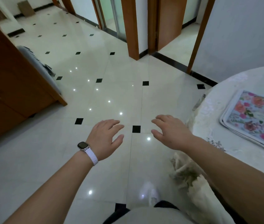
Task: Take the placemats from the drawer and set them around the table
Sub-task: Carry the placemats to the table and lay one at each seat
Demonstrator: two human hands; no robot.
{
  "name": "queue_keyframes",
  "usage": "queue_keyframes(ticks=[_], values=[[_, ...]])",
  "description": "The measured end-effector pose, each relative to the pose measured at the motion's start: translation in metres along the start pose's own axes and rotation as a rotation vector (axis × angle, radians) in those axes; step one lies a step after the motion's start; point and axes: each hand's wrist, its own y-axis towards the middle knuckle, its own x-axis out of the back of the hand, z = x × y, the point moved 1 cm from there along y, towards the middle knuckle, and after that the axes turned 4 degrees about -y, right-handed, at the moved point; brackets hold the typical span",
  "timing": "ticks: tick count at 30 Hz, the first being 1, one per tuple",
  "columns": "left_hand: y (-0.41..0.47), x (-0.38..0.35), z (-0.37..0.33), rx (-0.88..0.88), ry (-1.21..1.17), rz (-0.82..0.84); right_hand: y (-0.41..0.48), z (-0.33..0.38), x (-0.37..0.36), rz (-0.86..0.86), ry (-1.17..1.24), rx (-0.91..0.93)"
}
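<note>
Hands filled the middle of the head view, 2 of them held out over the tiled floor [112, 94]. Palm down, the left hand [105, 135] hovered with fingers spread and relaxed, holding nothing, a watch [82, 146] on its wrist. Beside it the right hand [171, 131] hung the same way, fingers loose and empty. Floral placemats [254, 117] lay stacked flat on the round table [217, 97] at the right edge, well apart from both hands. At the left stood a wooden cabinet [6, 88].
</note>
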Motion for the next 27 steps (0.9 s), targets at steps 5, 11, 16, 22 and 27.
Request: queue_keyframes(ticks=[5, 11, 16, 22, 27], values=[[0.053, -0.004, 0.036, -0.080, -0.008, 0.019, 0.051, -0.009, 0.019, -0.012, -0.036, -0.045], [0.120, -0.025, 0.119, -0.145, -0.024, 0.067, 0.121, -0.020, 0.024, 0.001, -0.073, -0.150], [0.198, -0.033, 0.181, -0.270, -0.072, 0.101, 0.176, -0.015, 0.023, 0.042, -0.039, -0.293], [0.296, -0.039, 0.232, -0.436, -0.135, 0.097, 0.230, -0.009, 0.038, -0.028, -0.010, -0.468], [0.361, -0.049, 0.224, -0.608, -0.170, 0.144, 0.243, -0.029, 0.051, -0.058, 0.003, -0.586]])
